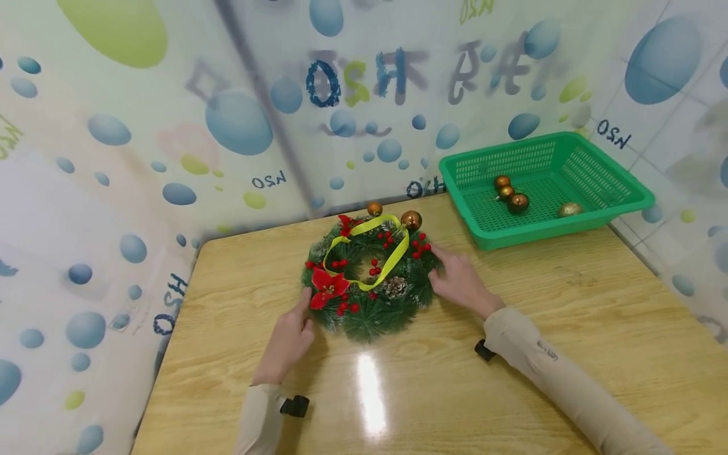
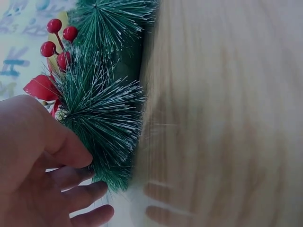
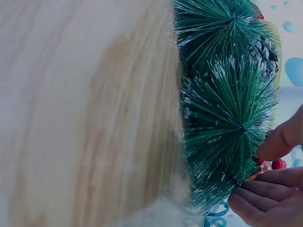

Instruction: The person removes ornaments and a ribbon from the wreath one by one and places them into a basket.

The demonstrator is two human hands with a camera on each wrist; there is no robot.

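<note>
A wooden table (image 1: 512,379) is lying under everything, and a green basket (image 1: 625,208) with four baubles is sitting at its two o'clock corner. The Christmas wreath (image 1: 370,278) is lying flat near the table's far middle. The left hand (image 1: 287,341) is touching the wreath's eight o'clock edge, fingers loosely spread and lightly curled against the needles. The right hand (image 1: 461,281) is resting at three o'clock, fingertips (image 3: 265,194) pressing together into the branches. Judging by this, the wreath is being steadied or positioned; any lift would call for a firmer two-sided hold.
</note>
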